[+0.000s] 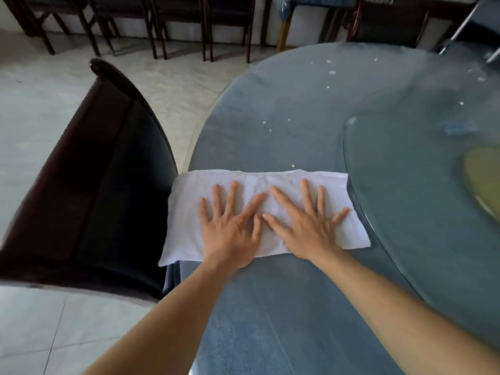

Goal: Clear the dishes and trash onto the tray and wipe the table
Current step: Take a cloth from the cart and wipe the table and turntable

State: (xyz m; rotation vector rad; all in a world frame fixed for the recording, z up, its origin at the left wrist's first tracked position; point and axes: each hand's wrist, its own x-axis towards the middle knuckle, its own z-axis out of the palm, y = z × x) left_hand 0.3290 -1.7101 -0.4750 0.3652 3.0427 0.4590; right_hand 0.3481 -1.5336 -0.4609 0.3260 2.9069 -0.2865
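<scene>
A white cloth (pixel 270 180) lies spread flat on the round table (pixel 284 117), which is covered in blue-grey fabric. The cloth's left end hangs a little over the table's left edge. My left hand (pixel 230 228) presses flat on the cloth's left half, fingers straight and spread. Beside it, my right hand (pixel 305 226) lies flat on the right half in the same way, and the two thumbs almost touch. Small pale crumbs (pixel 293 165) are scattered on the table beyond the cloth.
A glass turntable (pixel 405 158) covers the table's right side, with a yellowish disc (pixel 484 180) at its centre. A dark wooden chair (pixel 108 185) stands close against the table's left edge. More dark chairs (pixel 176 23) line the far wall across a pale tiled floor.
</scene>
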